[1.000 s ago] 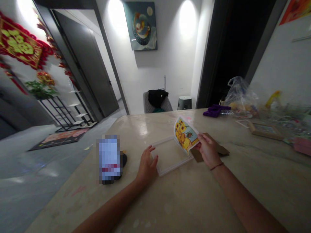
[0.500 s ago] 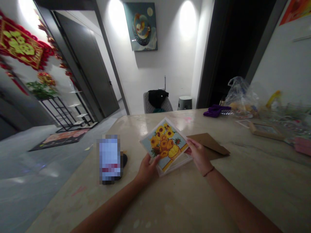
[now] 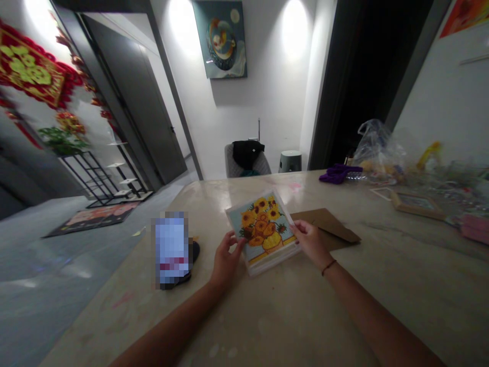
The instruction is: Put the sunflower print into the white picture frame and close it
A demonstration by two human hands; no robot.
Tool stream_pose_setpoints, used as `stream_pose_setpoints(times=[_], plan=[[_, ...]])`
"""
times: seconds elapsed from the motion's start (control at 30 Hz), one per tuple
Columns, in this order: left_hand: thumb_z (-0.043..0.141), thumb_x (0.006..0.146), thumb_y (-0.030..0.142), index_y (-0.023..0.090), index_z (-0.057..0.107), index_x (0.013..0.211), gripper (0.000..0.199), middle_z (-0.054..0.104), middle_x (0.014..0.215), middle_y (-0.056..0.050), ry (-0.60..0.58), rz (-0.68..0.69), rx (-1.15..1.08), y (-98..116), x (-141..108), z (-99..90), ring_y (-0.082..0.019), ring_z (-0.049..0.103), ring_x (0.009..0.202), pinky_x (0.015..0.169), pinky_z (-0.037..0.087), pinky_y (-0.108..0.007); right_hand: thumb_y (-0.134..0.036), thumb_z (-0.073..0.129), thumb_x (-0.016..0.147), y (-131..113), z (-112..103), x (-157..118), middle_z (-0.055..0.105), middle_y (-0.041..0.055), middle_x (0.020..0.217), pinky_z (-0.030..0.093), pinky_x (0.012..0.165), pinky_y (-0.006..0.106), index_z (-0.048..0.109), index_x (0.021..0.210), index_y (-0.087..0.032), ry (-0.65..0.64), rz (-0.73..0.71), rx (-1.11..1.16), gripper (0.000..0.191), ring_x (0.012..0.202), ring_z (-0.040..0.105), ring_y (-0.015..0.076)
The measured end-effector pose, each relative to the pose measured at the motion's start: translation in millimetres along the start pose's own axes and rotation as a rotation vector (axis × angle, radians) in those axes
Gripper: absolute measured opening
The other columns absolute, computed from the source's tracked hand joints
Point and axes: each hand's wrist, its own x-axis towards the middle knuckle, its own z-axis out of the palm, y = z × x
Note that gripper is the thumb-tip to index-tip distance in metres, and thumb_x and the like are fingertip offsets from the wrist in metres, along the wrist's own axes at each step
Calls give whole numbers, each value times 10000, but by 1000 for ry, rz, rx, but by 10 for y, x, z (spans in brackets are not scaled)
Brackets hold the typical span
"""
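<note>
right hand (image 3: pixel 311 243) grips sunflower picture (image 3: pixel 263 230) in white frame (image 3: pixel 273 262)

the beaded sunflower picture sits in its white frame at the middle of the pale marble surface (image 3: pixel 305 311), tilted slightly, with a vase of yellow blooms on a blue ground. the right hand holds the frame's right edge between thumb and fingers, a narrow grip, with a dark cord bracelet (image 3: pixel 329 267) on the wrist. the left hand (image 3: pixel 227 259) is curled and partly open at the frame's left edge, its fingertips at or just beside it; whether it grips cannot be told. a brown kraft envelope (image 3: pixel 328 229) lies just right of the frame, partly under the right hand. left of the left hand is a pixelated object (image 3: pixel 170 250), leaning on a black object (image 3: pixel 195 251). farther right on the surface are a purple cloth (image 3: pixel 338 174), a clear plastic bag (image 3: pixel 378 150), a wooden-framed picture (image 3: pixel 417 205) and a pink packet (image 3: pixel 476 228). beyond the surface's far edge stand a grey chair (image 3: pixel 233 163) with a black garment (image 3: pixel 247 154) on it and a small grey stool (image 3: pixel 290 161).
</note>
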Motion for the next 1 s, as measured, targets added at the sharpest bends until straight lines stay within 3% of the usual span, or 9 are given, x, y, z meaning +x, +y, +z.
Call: stream_pose_setpoints(times=[0.1, 0.2, 0.33, 0.5, 0.67, 0.83, 1.0], plan=[[572, 717, 354, 154, 448, 1164, 505, 613, 1107, -109, 57, -17, 155, -91, 45, 21, -228, 532, 1088, 960, 365, -390, -385, 520, 694, 102, -25, 18, 654, 46, 632, 432, 526, 256, 621, 706, -154, 48, 29, -95, 253, 595, 597, 174], [596, 697, 310, 124, 428, 1200, 562, 511, 1249, -156, 22, 6, 344, -159, 54, 43, -252, 453, 1178, 996, 327, -393, -344, 497, 709, 121, -19, -6, 657, 42, 632, 424, 556, 257, 624, 670, -164, 30, 31, -289, 224, 607, 598, 172], [560, 734, 306, 133, 400, 1245, 562, 490, 1280, -153, -96, 33, 535, -164, 25, 60, -261, 422, 1207, 1029, 265, -421, -288, 462, 758, 47, 49, -82, 678, 67, 723, 401, 590, 250, 652, 722, -175, -33, 2, -602, 223, 666, 602, 170], [500, 788, 323, 124, 395, 1263, 525, 492, 1282, -148, -141, 28, 615, -141, 16, 57, -250, 419, 1212, 1053, 198, -446, -226, 451, 785, -26, 128, -150, 668, 105, 799, 386, 658, 270, 667, 822, -181, 6, -87, -923, 223, 754, 583, 195], [440, 822, 377, 142, 487, 1213, 459, 410, 1353, -152, -222, 16, 726, -81, -3, 55, -278, 330, 1270, 1048, 197, -450, -166, 441, 789, -13, 143, -153, 648, 97, 874, 389, 716, 295, 610, 975, -172, 11, -93, -983, 252, 826, 559, 209], [448, 806, 410, 181, 453, 1261, 510, 351, 1395, -134, -268, 19, 830, -52, -30, 74, -299, 264, 1300, 1053, 173, -458, -124, 423, 780, 33, 180, -168, 593, 119, 1051, 380, 852, 341, 592, 1039, -162, 26, -191, -1000, 312, 1008, 493, 233], [411, 821, 435, 192, 399, 1300, 537, 345, 1403, -119, -279, 25, 851, -82, -24, 83, -285, 257, 1305, 1054, 165, -461, -122, 393, 791, 92, 205, -166, 541, 106, 1212, 335, 956, 341, 607, 1033, -149, -92, -289, -977, 324, 1121, 452, 215]])
